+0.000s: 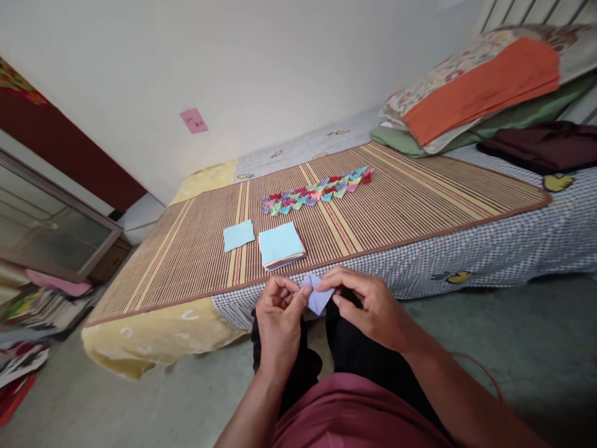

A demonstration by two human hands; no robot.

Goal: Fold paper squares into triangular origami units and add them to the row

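Observation:
A small folded sheet of lilac paper [319, 301], diamond-shaped with crease lines, is held above my lap just off the bed's front edge. My left hand [282, 311] pinches its left corner between thumb and fingers. On the opposite side, my right hand [361, 302] grips the paper, index finger on its upper face and thumb at the lower right edge. Beyond my hands, a stack of square paper [281, 244] with a light blue top sheet lies on the striped mat. A single light blue sheet [239, 236] lies to the left of that stack.
Rows of small colourful folded paper pieces [317, 191] stretch across the striped mat [186, 249]. Folded bedding [485, 93] and a dark cloth [541, 146] sit at the right. A glass-fronted cabinet [46, 218] and piled books [41, 311] stand left of the bed.

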